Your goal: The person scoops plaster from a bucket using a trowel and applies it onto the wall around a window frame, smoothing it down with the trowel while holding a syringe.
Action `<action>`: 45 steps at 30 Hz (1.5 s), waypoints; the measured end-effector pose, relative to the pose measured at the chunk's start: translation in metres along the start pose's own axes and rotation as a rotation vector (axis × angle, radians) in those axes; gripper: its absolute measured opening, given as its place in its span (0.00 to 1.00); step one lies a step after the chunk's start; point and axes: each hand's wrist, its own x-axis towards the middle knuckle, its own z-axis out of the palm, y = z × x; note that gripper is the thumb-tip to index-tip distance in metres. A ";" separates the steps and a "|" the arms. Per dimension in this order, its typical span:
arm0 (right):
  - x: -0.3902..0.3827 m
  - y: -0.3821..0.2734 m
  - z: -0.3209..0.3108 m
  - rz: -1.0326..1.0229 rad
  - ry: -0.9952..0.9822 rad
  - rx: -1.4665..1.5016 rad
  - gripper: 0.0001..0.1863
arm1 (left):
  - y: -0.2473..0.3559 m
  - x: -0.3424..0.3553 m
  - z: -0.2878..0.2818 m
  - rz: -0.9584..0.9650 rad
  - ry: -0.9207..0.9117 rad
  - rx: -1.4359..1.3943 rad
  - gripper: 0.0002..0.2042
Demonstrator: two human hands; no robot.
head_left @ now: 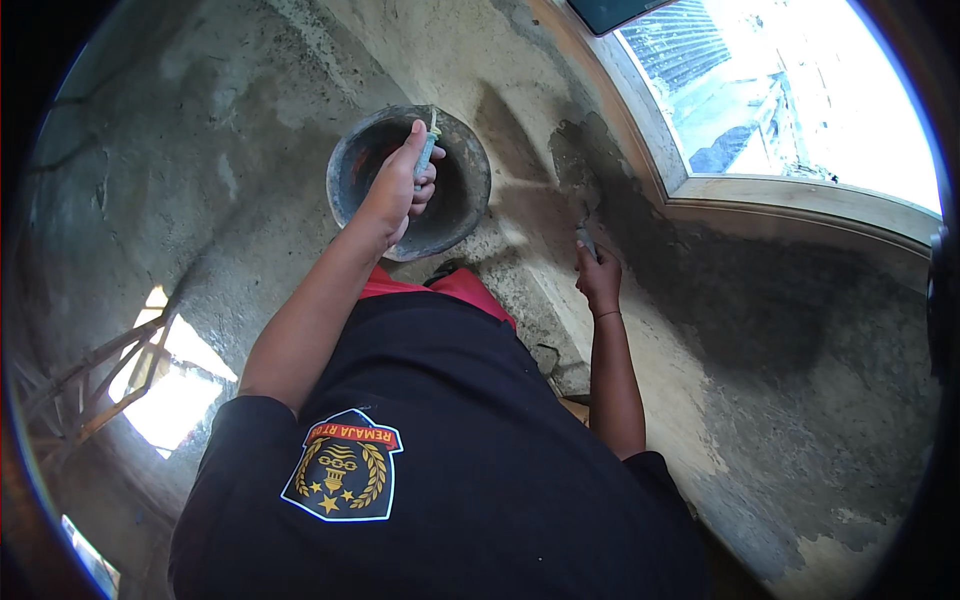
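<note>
A round grey mortar bucket (466, 190) stands in front of me, its dark inside partly hidden by my left hand (408, 185). That hand is closed around a pale green bucket handle (425, 160), whose cord-like end meets the far rim. On the right, my right hand (600, 278) grips a trowel (586, 240) by its grey handle. The trowel's blade points away from me against the wall, at a patch of dark wet mortar (580, 150); its outline blends into that patch.
A pale window frame (690, 186) with bright light behind it is set in the right wall. Near its top corner lies a dark flat device (610, 12). Damp dark plaster (760, 290) covers the wall below the frame. Wooden poles (125, 340) stand at the left.
</note>
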 end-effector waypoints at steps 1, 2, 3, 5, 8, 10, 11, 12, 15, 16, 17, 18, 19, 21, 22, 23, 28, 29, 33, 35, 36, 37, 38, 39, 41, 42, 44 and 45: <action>0.001 0.000 0.002 0.021 -0.011 0.033 0.17 | 0.001 0.001 0.000 0.002 -0.006 -0.003 0.33; 0.003 0.000 0.005 0.042 -0.021 0.067 0.18 | 0.001 0.001 0.001 0.003 -0.007 -0.003 0.33; 0.007 -0.001 0.010 0.041 -0.020 0.066 0.18 | 0.000 0.001 0.001 0.008 -0.002 -0.004 0.33; 0.014 0.007 0.023 0.088 0.008 -0.015 0.21 | -0.002 -0.001 0.004 0.008 -0.006 -0.002 0.33; 0.012 0.015 0.042 0.127 -0.006 -0.027 0.23 | -0.002 -0.006 0.003 0.004 0.005 0.020 0.33; 0.006 0.022 0.047 0.165 -0.023 -0.018 0.23 | -0.001 -0.004 0.001 0.003 -0.021 -0.004 0.33; 0.002 0.018 0.045 0.155 -0.021 -0.015 0.23 | 0.001 -0.002 0.000 0.013 -0.023 -0.003 0.33; -0.003 0.016 0.040 0.132 -0.012 -0.033 0.23 | 0.000 -0.001 -0.001 -0.012 -0.017 0.009 0.32; -0.017 0.011 0.027 0.059 0.020 -0.041 0.21 | -0.006 -0.008 -0.004 -0.022 -0.017 -0.001 0.33; -0.024 -0.010 0.021 -0.009 0.022 -0.003 0.21 | -0.005 -0.008 -0.006 -0.023 -0.013 -0.004 0.33; -0.028 -0.022 0.019 -0.073 0.031 0.038 0.21 | -0.003 -0.007 -0.005 -0.028 -0.015 -0.002 0.33; -0.025 -0.024 0.019 -0.078 0.034 0.036 0.21 | -0.003 -0.008 -0.004 -0.026 -0.012 0.002 0.33; -0.021 -0.024 0.017 -0.075 0.039 0.038 0.21 | -0.003 -0.008 -0.003 -0.029 -0.016 0.004 0.33; -0.013 -0.026 0.016 0.071 0.016 0.069 0.21 | -0.003 -0.008 -0.003 -0.030 -0.018 0.012 0.34; -0.008 -0.021 0.018 0.072 0.016 0.069 0.21 | -0.003 -0.009 -0.003 -0.031 -0.018 0.013 0.34; -0.004 -0.016 0.020 0.067 0.021 0.074 0.21 | -0.002 -0.010 -0.002 -0.023 -0.024 0.016 0.34; 0.011 -0.002 0.028 0.041 0.033 0.032 0.22 | -0.002 -0.013 -0.005 -0.005 -0.019 0.015 0.34; 0.014 0.002 0.033 0.089 0.016 0.021 0.22 | -0.001 -0.013 -0.006 0.000 -0.016 0.008 0.34; 0.012 0.011 0.037 0.125 -0.003 -0.062 0.22 | 0.001 -0.017 -0.007 0.010 -0.011 0.006 0.34; -0.005 0.005 0.034 0.084 -0.008 -0.074 0.22 | 0.000 -0.021 -0.011 0.011 -0.003 0.003 0.34; -0.011 -0.002 0.032 0.045 -0.006 -0.086 0.21 | 0.001 -0.020 -0.014 0.010 0.000 0.000 0.34; -0.017 -0.008 0.029 0.046 -0.007 -0.087 0.21 | -0.001 -0.020 -0.015 0.009 0.001 -0.001 0.34; -0.024 -0.014 0.028 -0.010 0.028 -0.032 0.21 | -0.002 -0.021 -0.017 0.012 0.003 -0.003 0.34; -0.027 -0.017 0.027 -0.065 0.063 0.022 0.21 | -0.003 -0.021 -0.019 0.016 0.007 -0.005 0.34; -0.020 -0.012 0.017 -0.052 0.094 0.020 0.21 | -0.004 -0.021 -0.017 0.003 0.005 0.002 0.34; -0.016 -0.011 0.013 -0.044 0.119 0.015 0.21 | -0.004 -0.021 -0.016 -0.005 0.009 0.007 0.34; -0.003 -0.007 0.014 0.025 0.079 0.010 0.21 | -0.004 -0.021 -0.014 -0.015 0.003 0.011 0.34; 0.000 -0.003 0.015 0.089 0.034 0.003 0.22 | -0.004 -0.021 -0.014 -0.020 0.003 0.012 0.35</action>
